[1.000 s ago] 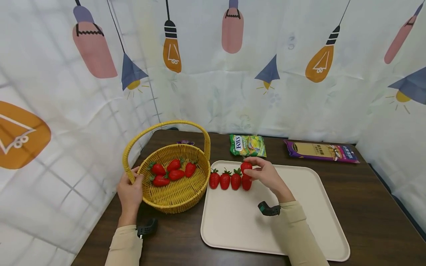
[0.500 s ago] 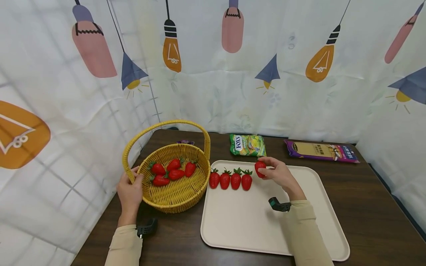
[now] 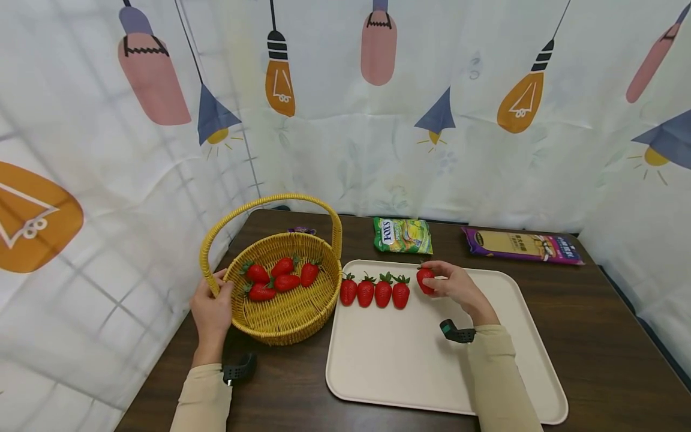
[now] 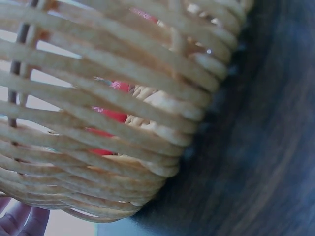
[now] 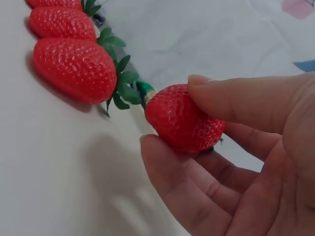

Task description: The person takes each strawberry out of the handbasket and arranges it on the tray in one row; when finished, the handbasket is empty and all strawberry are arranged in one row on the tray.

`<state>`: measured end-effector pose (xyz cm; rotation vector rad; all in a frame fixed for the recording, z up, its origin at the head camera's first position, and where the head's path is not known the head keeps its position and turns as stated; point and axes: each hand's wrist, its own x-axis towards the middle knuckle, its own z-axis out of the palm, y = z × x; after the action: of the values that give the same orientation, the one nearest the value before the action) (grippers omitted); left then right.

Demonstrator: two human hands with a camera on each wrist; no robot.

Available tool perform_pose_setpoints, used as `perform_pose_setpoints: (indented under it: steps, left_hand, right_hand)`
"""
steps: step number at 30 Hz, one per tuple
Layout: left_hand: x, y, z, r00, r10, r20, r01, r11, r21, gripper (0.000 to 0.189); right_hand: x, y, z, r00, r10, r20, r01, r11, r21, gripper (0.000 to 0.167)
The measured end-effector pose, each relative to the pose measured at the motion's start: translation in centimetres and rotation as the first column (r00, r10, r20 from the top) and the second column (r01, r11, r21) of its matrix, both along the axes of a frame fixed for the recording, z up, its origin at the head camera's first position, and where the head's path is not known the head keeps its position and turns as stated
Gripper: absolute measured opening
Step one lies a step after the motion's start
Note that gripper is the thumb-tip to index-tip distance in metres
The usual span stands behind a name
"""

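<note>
A strawberry (image 5: 179, 118) is pinched between the thumb and fingers of my right hand (image 3: 456, 290), above the upper part of the cream tray (image 3: 399, 354). Left of it, several strawberries lie side by side in a row with leaves pointing away; the nearest is a red strawberry (image 3: 400, 295). My left hand (image 3: 212, 309) grips the left rim of the yellow wicker basket (image 3: 281, 333), where the handle joins. Inside the basket lie several more strawberries (image 3: 286, 282). In the left wrist view the weave of the basket (image 4: 98, 123) hides most of them.
Behind the tray lies a green candy bag (image 3: 402, 236). A purple snack packet (image 3: 523, 246) is at the back right of the dark wooden table (image 3: 610, 354). Some small purple wrapping (image 3: 301, 230) shows behind the basket. A printed curtain (image 3: 345, 150) encloses the back and sides.
My right hand has moved right with the strawberry, away from above the last one in the row, and the strawberry has turned more upright. The left hand and basket have stayed put.
</note>
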<state>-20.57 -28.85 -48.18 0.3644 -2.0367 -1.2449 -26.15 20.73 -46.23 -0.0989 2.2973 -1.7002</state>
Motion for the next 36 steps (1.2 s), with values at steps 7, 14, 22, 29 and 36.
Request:
perform_pose_setpoints:
  steps: [7, 14, 22, 29, 36]
  left_hand:
    - [0.0, 0.1, 0.0, 1.0, 0.004, 0.003, -0.004, 1.0, 0.002, 0.014]
    - [0.0, 0.1, 0.0, 1.0, -0.003, 0.014, 0.003, 1.0, 0.017, 0.014]
    - [0.0, 0.0, 0.0, 1.0, -0.007, 0.01, 0.007, 1.0, 0.024, 0.016]
    - [0.1, 0.0, 0.1, 1.0, -0.013, 0.008, 0.013, 1.0, 0.016, 0.014]
    - [0.1, 0.0, 0.1, 1.0, -0.016, 0.005, 0.016, 1.0, 0.023, 0.014]
  right_hand:
    - [-0.3, 0.2, -0.9, 0.997, 0.076, 0.006, -0.076, 0.993, 0.087, 0.046]
    - [-0.2, 0.0, -1.1, 0.995, 0.08, 0.053, -0.085, 0.992, 0.095, 0.042]
    - [0.1, -0.4, -0.9, 0.995, 0.088, 0.037, -0.093, 0.984, 0.154, 0.041]
    - [-0.1, -0.4, -1.2, 0.993, 0.105, 0.062, -0.112, 0.987, 0.117, 0.041]
    - [0.0, -0.3, -1.3, 0.991, 0.111, 0.076, -0.12, 0.984, 0.132, 0.042]
